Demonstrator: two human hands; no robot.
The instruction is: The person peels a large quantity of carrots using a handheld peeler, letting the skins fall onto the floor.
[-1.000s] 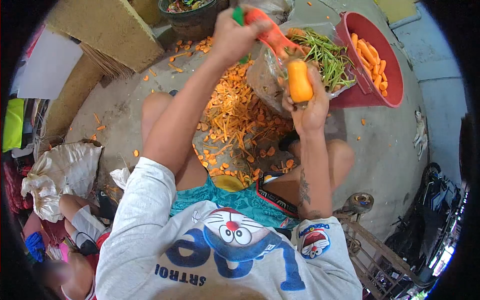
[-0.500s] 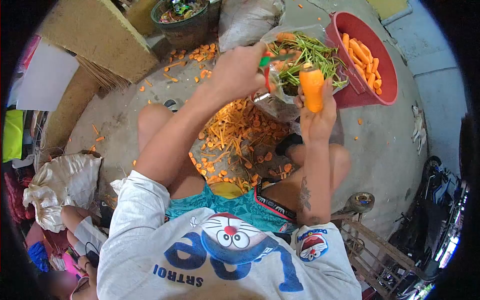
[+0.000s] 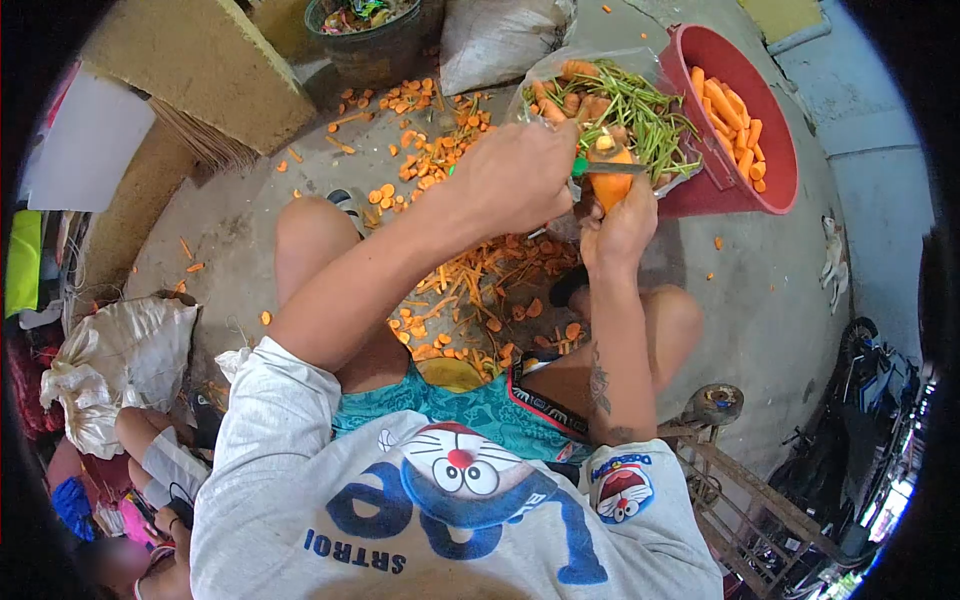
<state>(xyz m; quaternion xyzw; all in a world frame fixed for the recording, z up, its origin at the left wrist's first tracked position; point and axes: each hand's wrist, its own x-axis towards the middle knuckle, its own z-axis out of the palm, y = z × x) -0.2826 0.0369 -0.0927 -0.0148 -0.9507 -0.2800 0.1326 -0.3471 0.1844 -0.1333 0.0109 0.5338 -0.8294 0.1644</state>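
Note:
A peeled orange carrot [image 3: 610, 188] stands upright, its stem end up, in my right hand [image 3: 624, 228], whose fingers wrap round its lower part. My left hand [image 3: 520, 172] is closed on the green handle of a knife [image 3: 625, 169]. The blade lies across the carrot just under its pale top, touching it. Behind both hands is a clear plastic bag [image 3: 668, 70] holding unpeeled carrots [image 3: 553, 108] and green stems [image 3: 640, 100]. Peelings and cut carrot pieces [image 3: 450, 290] lie heaped on the floor between my legs.
A red tub [image 3: 685, 45] with peeled carrots [image 3: 735, 115] stands at the right, beside the bag. A dark bin [image 3: 365, 55] and a white sack [image 3: 500, 40] are at the back. Another person [image 3: 165, 480] sits at lower left near a pale sack [image 3: 125, 370]. A metal frame [image 3: 740, 500] is at lower right.
My left hand has moved right and down, bringing the knife blade onto the carrot's top end. The carrot has tilted, and my right hand has shifted slightly left.

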